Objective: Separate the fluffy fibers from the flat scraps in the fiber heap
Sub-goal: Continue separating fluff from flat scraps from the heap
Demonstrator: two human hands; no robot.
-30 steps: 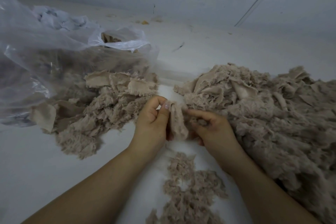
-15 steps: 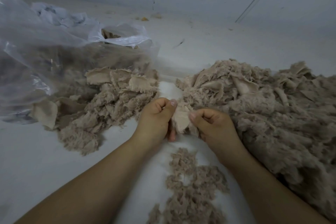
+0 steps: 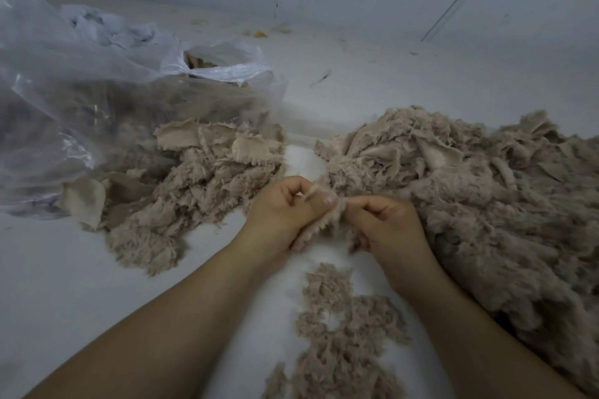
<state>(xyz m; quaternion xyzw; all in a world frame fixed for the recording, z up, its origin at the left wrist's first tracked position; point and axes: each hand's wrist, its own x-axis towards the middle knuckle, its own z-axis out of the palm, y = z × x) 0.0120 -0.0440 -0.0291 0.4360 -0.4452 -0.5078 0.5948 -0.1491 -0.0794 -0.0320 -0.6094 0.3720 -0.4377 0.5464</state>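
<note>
The left hand (image 3: 285,207) and right hand (image 3: 385,223) both pinch one fluffy scrap (image 3: 324,220) between them, its long axis hanging downward. The fiber heap (image 3: 486,204) lies just beside the right hand, so that hand is nearer for reaching in.

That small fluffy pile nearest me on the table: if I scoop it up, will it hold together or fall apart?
The small fluffy pile looks like loose, ragged tufts with gaps showing table between them, so it would probably shed clumps when scooped. It likely weighs little and sags limply. A push would probably smear it rather than slide it whole.
</note>
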